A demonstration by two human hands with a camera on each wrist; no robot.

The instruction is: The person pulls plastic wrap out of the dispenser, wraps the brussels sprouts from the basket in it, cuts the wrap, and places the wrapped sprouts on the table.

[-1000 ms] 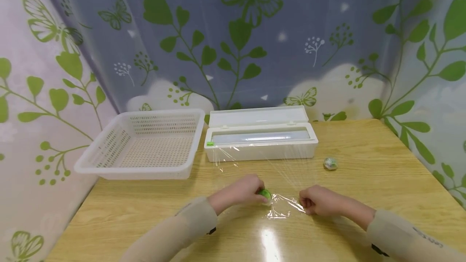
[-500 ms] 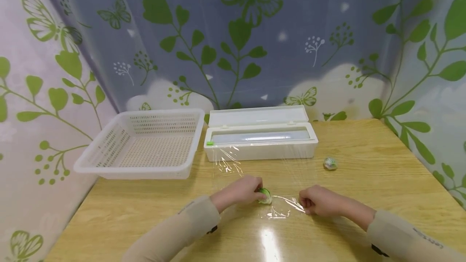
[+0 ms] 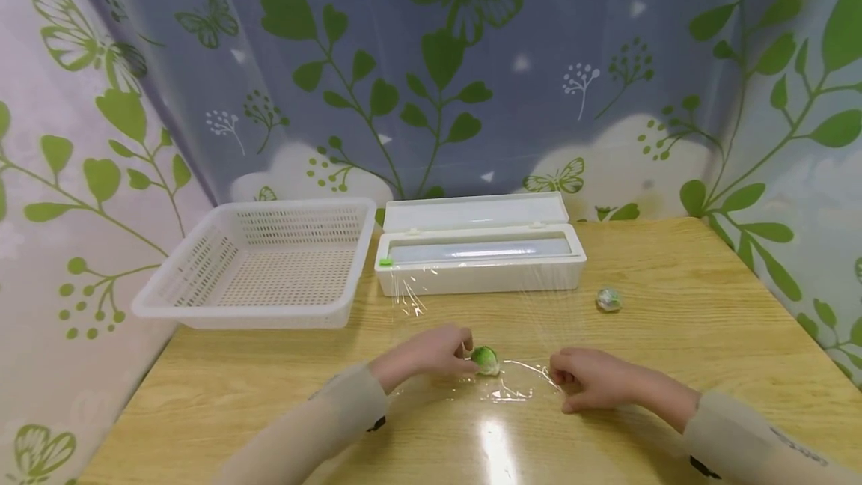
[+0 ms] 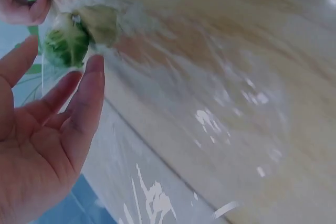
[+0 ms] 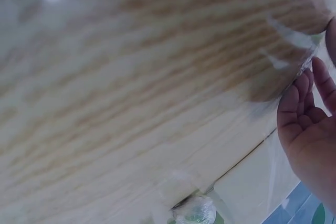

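Note:
A Brussels sprout [image 3: 485,361], small, green and pale at one end, lies on clear cling film [image 3: 465,320] in the head view. The film stretches forward over the table from a long white dispenser box [image 3: 481,277]. My left hand [image 3: 431,350] is just left of the sprout, its thumb and fingers parted; in the left wrist view the fingertips stand close to the sprout [image 4: 66,45]. My right hand [image 3: 592,379] is at the film's near right part. Its fingers are bent and its thumb stands apart from them, with film right at the fingertips [image 5: 304,80].
Left of the dispenser stands a white perforated basket [image 3: 245,313]. A small film-wrapped green ball [image 3: 609,300] sits right of the dispenser. The dispenser's lid [image 3: 477,210] is raised, and a green slider [image 3: 386,262] is at its left end. A patterned curtain surrounds the wooden table [image 3: 673,268].
My left hand has let go of the sprout and drawn a little left. My right thumb has moved away from its fingers, and the film's bright edge there has slackened into a curve.

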